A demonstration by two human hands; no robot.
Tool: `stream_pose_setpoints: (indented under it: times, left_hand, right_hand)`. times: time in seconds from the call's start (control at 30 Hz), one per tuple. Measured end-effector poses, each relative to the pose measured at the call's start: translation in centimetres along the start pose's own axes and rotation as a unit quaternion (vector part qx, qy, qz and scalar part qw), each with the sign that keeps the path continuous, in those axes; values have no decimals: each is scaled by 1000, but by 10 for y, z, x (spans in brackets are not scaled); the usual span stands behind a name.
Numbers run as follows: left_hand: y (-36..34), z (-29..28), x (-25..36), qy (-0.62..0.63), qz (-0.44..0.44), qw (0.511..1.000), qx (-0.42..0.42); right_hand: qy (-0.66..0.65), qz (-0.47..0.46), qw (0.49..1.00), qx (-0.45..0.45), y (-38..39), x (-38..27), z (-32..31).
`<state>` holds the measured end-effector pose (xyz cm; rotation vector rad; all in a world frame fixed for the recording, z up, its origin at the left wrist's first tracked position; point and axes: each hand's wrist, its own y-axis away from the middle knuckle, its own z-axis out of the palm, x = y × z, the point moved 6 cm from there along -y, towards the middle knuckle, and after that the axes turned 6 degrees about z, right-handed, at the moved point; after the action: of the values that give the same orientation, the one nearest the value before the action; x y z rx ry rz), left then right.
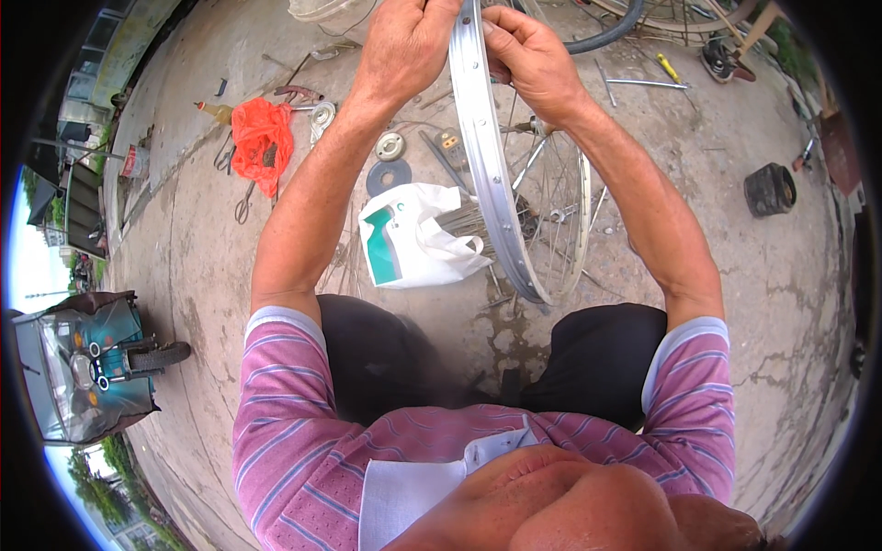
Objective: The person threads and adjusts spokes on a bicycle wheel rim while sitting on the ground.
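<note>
A silver bicycle wheel rim [485, 147] stands upright before me, edge toward me, with a row of holes along it. My left hand [411, 46] is closed on its upper left side, fingertips cut off by the picture's top edge. On the other side, my right hand [533, 62] has thumb and fingers curled together against the rim; whatever they pinch is hidden. Thin spokes [551, 197] show inside the wheel, around a hub. Just left of the rim's lower part lies a white and green plastic bag [418, 241] with a bundle of spokes [466, 223] poking out.
An orange-red plastic bag [261, 142] and metal discs [389, 174] lie on the concrete at left. A wrench-like bar [648, 84], a yellow-handled screwdriver [666, 64] and a black container [770, 190] are at right. A covered three-wheeler [87, 367] stands far left.
</note>
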<state>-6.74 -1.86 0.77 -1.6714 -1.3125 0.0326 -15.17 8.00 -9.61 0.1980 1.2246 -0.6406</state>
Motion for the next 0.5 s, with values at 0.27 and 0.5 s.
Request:
stream_pose_setpoints:
  times: [0.27, 0.5]
  left_hand:
    - [-1, 1, 5, -10, -6, 1000, -12]
    - [-2, 1, 6, 13, -24, 1000, -11]
  right_hand:
    - [38, -44, 998, 20, 0, -3, -2]
    - [45, -50, 998, 10, -1, -4, -2]
